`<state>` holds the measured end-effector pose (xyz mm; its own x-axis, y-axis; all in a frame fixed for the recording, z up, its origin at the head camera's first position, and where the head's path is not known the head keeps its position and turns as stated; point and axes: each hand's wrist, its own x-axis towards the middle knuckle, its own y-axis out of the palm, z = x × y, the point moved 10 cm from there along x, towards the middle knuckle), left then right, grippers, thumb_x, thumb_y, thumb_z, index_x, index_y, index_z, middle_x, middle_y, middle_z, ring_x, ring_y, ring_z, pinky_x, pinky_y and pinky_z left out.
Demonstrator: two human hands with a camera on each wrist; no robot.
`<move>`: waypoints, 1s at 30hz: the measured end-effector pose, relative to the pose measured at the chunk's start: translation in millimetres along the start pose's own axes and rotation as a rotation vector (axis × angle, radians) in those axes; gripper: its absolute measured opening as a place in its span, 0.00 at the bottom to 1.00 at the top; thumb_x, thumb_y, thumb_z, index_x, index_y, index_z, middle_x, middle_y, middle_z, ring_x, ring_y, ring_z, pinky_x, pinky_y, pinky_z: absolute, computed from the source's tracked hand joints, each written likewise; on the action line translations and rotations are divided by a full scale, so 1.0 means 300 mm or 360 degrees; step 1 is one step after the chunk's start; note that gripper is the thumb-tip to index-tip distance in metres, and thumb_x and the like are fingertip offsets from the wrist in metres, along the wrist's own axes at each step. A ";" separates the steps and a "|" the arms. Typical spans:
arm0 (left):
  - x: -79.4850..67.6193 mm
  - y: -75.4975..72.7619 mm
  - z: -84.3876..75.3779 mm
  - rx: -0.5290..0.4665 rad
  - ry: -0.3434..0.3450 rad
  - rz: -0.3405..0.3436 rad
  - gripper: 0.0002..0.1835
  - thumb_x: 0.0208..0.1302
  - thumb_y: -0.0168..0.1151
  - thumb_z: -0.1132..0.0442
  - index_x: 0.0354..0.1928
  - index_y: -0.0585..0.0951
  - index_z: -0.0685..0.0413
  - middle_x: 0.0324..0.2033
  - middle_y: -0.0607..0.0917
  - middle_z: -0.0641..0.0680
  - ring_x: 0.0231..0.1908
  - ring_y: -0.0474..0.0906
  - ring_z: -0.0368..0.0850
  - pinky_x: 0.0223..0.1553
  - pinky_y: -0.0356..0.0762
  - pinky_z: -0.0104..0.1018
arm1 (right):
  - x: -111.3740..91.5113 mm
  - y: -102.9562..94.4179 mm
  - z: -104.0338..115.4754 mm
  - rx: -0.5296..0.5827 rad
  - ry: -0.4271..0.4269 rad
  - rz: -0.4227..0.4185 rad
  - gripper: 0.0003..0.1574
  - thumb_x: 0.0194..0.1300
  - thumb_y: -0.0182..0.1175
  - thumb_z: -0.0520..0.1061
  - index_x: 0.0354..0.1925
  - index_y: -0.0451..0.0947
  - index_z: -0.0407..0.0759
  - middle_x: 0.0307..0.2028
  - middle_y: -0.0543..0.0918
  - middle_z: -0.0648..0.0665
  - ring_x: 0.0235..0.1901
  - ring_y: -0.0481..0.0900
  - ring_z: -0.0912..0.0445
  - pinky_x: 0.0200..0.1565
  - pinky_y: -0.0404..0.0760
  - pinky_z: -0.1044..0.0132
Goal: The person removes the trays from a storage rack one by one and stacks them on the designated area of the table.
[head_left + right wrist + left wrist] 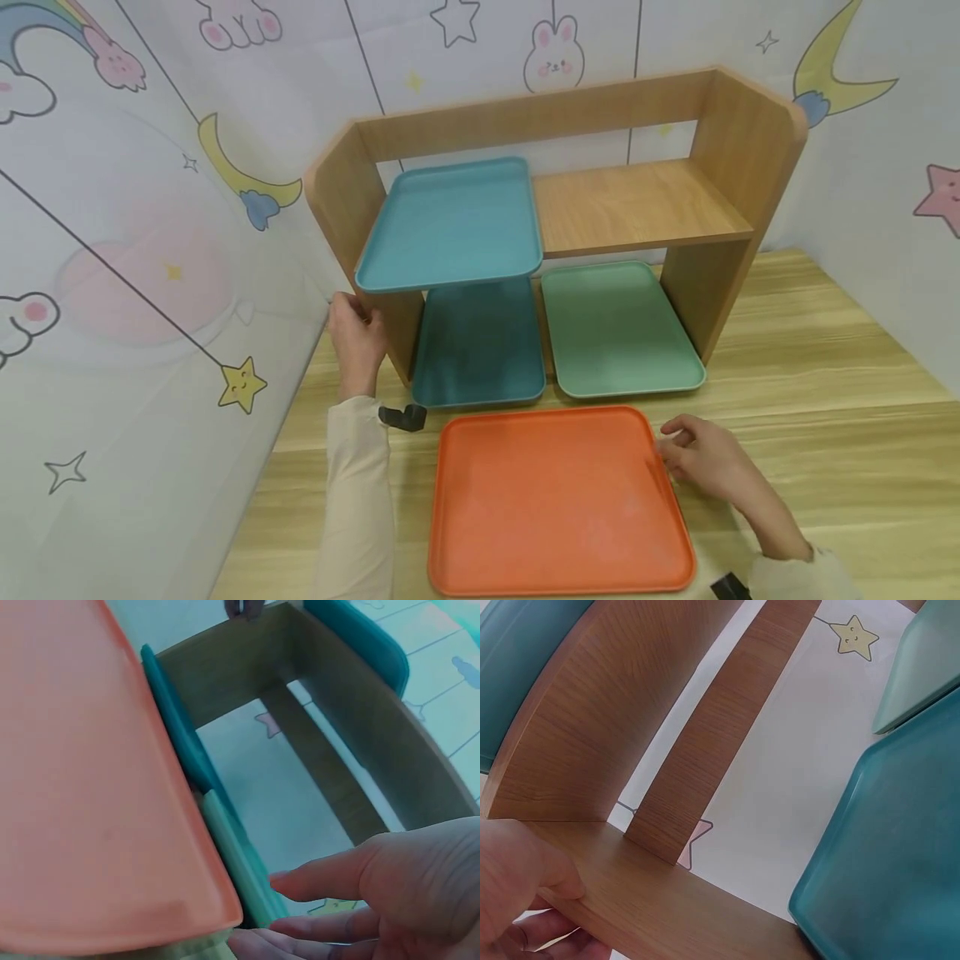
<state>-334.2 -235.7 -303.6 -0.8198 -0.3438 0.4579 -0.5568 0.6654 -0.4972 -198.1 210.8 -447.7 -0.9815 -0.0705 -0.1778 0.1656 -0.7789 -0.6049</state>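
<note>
- The wall point(135, 500) is white, with drawn moons, stars and a rabbit; it stands behind and at both sides.
- The table point(840, 367) has a pale wood pattern and bears the shelf.
- The shelf point(637, 204) is wooden, with two side panels, one middle board and a back rail.
- The orange tray point(562, 500) lies flat on the table, in front of the shelf.
- The upper blue tray point(453, 225) rests on the left part of the board; its front passes over the board's edge.
- The lower blue tray point(480, 350) is below it, under the board.
- The green tray point(618, 333) is just beside, at the right under the board.
- The left hand point(357, 337) grips the left side panel, thumb on the inner face, fingers behind.
- The right hand point(708, 458) is released, with thumb and fingers apart, at the orange tray's right edge; whether a fingertip touches it, one cannot tell.
</note>
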 end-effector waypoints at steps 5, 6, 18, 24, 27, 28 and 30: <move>-0.004 -0.001 -0.001 0.0004 0.0018 -0.0005 0.06 0.62 0.52 0.69 0.38 0.68 0.66 0.35 0.72 0.64 0.40 0.69 0.59 0.46 0.67 0.48 | -0.007 -0.055 0.060 -0.0039 -0.0091 -0.0107 0.28 0.66 0.58 0.48 0.55 0.70 0.29 0.42 0.82 0.36 0.37 0.84 0.48 0.33 0.80 0.63; -0.004 -0.001 0.000 0.0005 0.0020 -0.0002 0.06 0.62 0.52 0.70 0.38 0.68 0.66 0.35 0.72 0.64 0.41 0.69 0.59 0.46 0.66 0.48 | -0.009 -0.063 0.072 -0.0016 -0.0101 -0.0118 0.29 0.67 0.58 0.49 0.56 0.69 0.29 0.43 0.81 0.35 0.39 0.84 0.47 0.34 0.80 0.63; -0.008 -0.005 0.001 0.0005 0.0051 -0.0001 0.05 0.63 0.52 0.70 0.36 0.67 0.65 0.34 0.71 0.64 0.38 0.68 0.59 0.43 0.65 0.47 | -0.014 -0.169 0.202 0.0331 -0.0285 -0.0391 0.37 0.68 0.56 0.55 0.67 0.59 0.41 0.54 0.75 0.44 0.43 0.75 0.76 0.43 0.75 0.78; 0.001 -0.009 -0.003 0.0018 0.0040 0.0005 0.05 0.62 0.52 0.71 0.37 0.67 0.65 0.33 0.70 0.62 0.37 0.66 0.57 0.41 0.62 0.45 | 0.014 -0.188 0.276 0.0710 -0.0369 -0.0353 0.41 0.68 0.56 0.52 0.69 0.51 0.38 0.53 0.72 0.52 0.45 0.80 0.69 0.47 0.77 0.77; 0.004 -0.005 -0.007 0.0030 0.0030 0.0017 0.05 0.63 0.52 0.70 0.37 0.67 0.65 0.33 0.70 0.62 0.36 0.66 0.56 0.40 0.62 0.45 | 0.025 -0.194 0.306 0.0896 -0.0403 -0.0358 0.40 0.66 0.58 0.48 0.68 0.52 0.37 0.52 0.73 0.52 0.45 0.80 0.67 0.47 0.78 0.75; 0.005 -0.003 -0.008 0.0032 0.0024 0.0027 0.05 0.63 0.52 0.71 0.37 0.66 0.65 0.33 0.69 0.62 0.36 0.65 0.56 0.40 0.62 0.45 | 0.029 -0.195 0.315 0.0957 -0.0412 -0.0361 0.40 0.66 0.59 0.47 0.68 0.53 0.38 0.52 0.73 0.51 0.45 0.80 0.67 0.47 0.78 0.74; 0.008 0.001 -0.013 0.0049 0.0015 0.0044 0.05 0.63 0.52 0.71 0.36 0.66 0.65 0.32 0.69 0.62 0.36 0.65 0.56 0.39 0.62 0.45 | 0.034 -0.197 0.337 0.1045 -0.0439 -0.0367 0.39 0.65 0.60 0.45 0.67 0.54 0.38 0.51 0.73 0.50 0.45 0.81 0.66 0.47 0.79 0.73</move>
<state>-335.9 -233.7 -299.8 -0.8336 -0.3195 0.4506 -0.5381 0.6538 -0.5319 -227.7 193.1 -335.4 -0.9872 0.0531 0.1507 -0.0537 -0.9986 0.0000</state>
